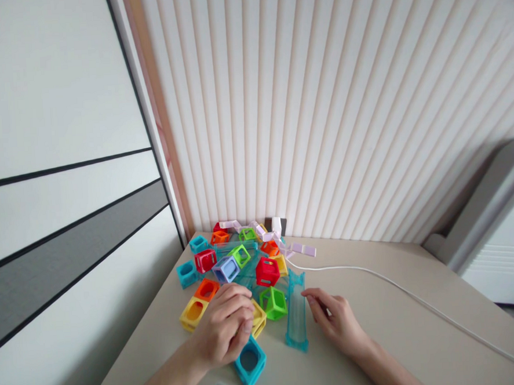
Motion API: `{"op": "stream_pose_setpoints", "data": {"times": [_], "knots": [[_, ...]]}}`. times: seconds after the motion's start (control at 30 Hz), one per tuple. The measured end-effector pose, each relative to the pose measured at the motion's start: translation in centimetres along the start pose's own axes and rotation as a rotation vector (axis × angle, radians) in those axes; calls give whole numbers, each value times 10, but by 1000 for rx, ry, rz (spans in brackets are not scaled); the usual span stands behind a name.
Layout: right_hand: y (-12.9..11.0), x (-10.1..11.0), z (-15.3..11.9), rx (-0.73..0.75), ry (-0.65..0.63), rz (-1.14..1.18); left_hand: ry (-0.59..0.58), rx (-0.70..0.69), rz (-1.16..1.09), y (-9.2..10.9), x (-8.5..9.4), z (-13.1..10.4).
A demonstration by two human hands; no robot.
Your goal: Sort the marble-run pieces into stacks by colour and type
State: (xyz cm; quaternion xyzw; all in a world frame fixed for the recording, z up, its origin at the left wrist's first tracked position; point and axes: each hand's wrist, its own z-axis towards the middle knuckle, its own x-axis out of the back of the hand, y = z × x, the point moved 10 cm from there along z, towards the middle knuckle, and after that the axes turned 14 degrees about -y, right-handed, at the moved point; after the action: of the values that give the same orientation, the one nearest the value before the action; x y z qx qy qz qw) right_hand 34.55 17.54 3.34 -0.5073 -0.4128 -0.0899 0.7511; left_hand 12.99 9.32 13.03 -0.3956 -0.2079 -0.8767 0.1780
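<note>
Left hand [225, 325] curls palm-down over the near edge of the heap, fingers folded in, thumb bent beside them. Knuckles cover part of a yellow block [258, 320]; whether the fingers grip it, or close on something smaller, cannot tell. Teal block [259, 358] lies just below the wrist side, its round opening upward.

Right hand [337, 321] is half open, index reaching to the right edge of the clear blue chute [296, 315], thumb set a little apart beneath. Nothing seen in its hold; contact with the chute too fine to call.

Chute lies lengthwise between the hands, clear of most of the heap, which probably leaves its long side easy to pinch. Green frame [273, 303] and red block [267, 271] sit tilted, likely propped by pieces around or under them. White cable [357, 267] runs off to the right across the table [423, 345].

Pose: both forearms come in from the near edge, angled inward; left wrist bent over the blocks, right wrist low, near the tabletop.
</note>
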Motion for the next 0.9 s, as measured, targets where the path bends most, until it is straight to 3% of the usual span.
{"op": "stream_pose_setpoints", "data": {"times": [0.63,0.9], "knots": [[-15,4,1,78,17,-50,-7,-12,-16,-1,-4,-3],[-11,2,1,68,4,-46,-12,-21,-20,0,-4,-3]]}}
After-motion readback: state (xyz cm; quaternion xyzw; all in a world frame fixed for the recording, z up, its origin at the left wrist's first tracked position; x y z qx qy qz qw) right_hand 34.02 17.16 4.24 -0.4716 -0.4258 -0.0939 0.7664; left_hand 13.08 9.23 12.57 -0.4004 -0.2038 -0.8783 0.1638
